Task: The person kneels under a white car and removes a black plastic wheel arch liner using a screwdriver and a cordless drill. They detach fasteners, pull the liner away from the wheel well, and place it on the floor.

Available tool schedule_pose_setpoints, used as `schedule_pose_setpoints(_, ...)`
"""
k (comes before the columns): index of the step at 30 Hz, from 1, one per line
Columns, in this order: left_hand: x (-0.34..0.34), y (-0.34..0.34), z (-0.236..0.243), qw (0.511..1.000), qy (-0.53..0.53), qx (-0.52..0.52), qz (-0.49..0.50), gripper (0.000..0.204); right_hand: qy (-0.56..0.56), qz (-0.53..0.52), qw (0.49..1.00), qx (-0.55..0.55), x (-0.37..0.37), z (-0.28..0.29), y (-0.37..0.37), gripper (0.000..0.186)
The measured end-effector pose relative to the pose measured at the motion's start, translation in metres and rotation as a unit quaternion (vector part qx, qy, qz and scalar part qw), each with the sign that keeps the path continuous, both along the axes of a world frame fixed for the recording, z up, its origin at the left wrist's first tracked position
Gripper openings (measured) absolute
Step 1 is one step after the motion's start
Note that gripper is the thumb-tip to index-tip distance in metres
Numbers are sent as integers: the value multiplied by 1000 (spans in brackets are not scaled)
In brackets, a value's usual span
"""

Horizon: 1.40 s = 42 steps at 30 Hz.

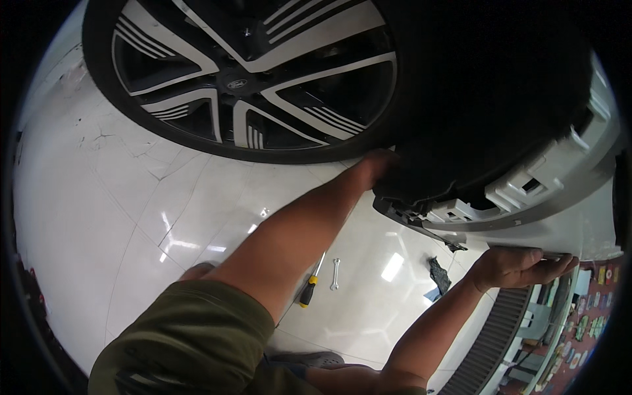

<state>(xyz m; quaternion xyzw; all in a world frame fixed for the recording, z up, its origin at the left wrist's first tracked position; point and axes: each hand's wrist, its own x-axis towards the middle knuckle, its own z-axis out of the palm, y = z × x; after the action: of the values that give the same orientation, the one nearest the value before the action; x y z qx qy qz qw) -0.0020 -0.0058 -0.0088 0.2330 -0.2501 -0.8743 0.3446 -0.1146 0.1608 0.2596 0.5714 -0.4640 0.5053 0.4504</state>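
My left hand [378, 164] reaches into the dark lower corner of the wheel arch [474, 118], just beside the black tyre [263, 156] of the black-and-silver alloy wheel [236, 83]; its fingers are hidden in shadow. My right hand [520, 266] grips the lower edge of the white body panel [559, 224] from underneath, fingers curled against it. Along that panel's inner rim run white plastic brackets [513, 197], above a black trim piece [408, 220]. A yellow-and-black screwdriver [309, 289] and a small open-end wrench [335, 273] lie on the glossy tiles below my left forearm.
A dark crumpled cloth [440, 280] lies on the cracked, white tiled floor [112, 217]. At the lower right are a dark ribbed grate [487, 349] and a red board or mat with many small objects [589, 322]. My feet show beneath me.
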Motion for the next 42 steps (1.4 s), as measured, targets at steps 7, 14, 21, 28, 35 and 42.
schedule_pose_setpoints(7, 12, 14, 3, 995, 86, 8, 42, 27, -22, -42, 999, -1, -1, 0, 1, 66)
schedule_pose_setpoints(14, 6, 8, -4, 993, 90, 66, 32, 23, -11, -41, 999, 27, 1, -3, 2, 64)
schedule_pose_setpoints(21, 1, 13, 1, 996, 29, -23, 86, 18, 106, -86, 989, 62, -11, 0, 7, 59)
schedule_pose_setpoints(28, 9, 17, 23, 875, -285, -388, 42, 15, 262, -198, 944, 10, -23, 5, 9, 56)
schedule_pose_setpoints(35, 7, 17, -15, 989, 83, -72, 96, 17, 80, -145, 985, 41, -17, -5, 6, 67)
schedule_pose_setpoints(42, 6, 15, 5, 998, 8, -39, 53, 20, 20, -72, 997, 15, -13, -5, 2, 69)
